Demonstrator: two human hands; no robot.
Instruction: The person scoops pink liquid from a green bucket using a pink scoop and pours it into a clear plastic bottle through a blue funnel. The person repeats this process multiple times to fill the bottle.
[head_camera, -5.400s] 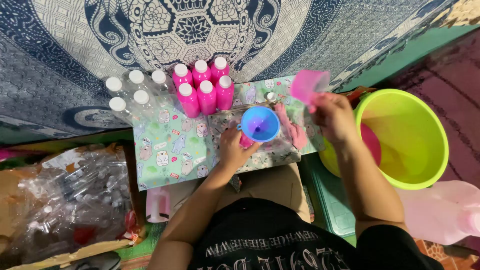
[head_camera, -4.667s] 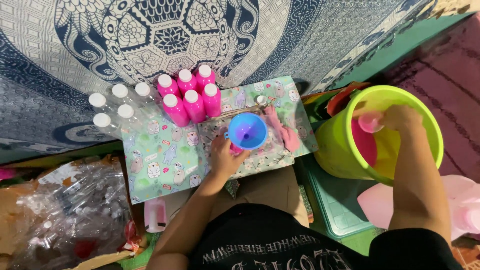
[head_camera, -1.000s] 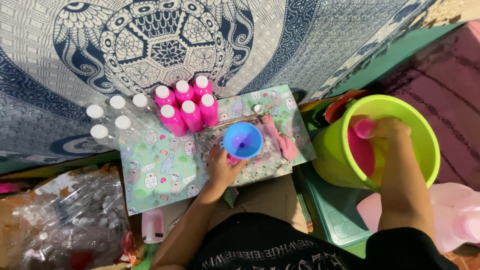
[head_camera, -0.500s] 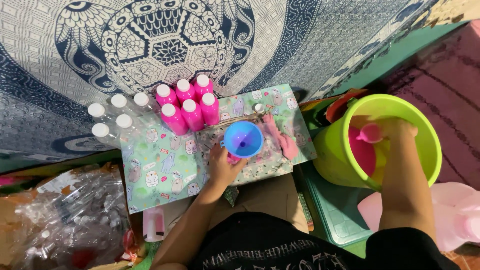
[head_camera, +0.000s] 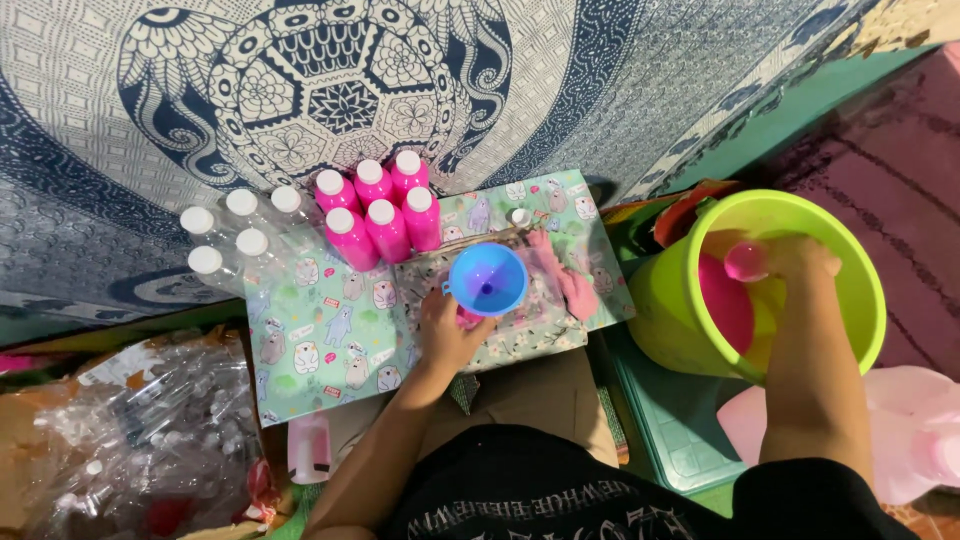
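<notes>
While the lime bucket (head_camera: 850, 300) stands right of the patterned board (head_camera: 330, 330) | right hand (head_camera: 800, 258) inside bucket, fingers closed on pink cup (head_camera: 745, 262) | left hand (head_camera: 447, 335) wrapped around bottle under blue funnel (head_camera: 487, 280).

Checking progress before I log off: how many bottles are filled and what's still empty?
Six capped bottles stand full of pink liquid. The left hand steadies a bottle under the blue funnel; the right hand dips a small cup in the green bucket. Five clear capped bottles look empty.
</notes>
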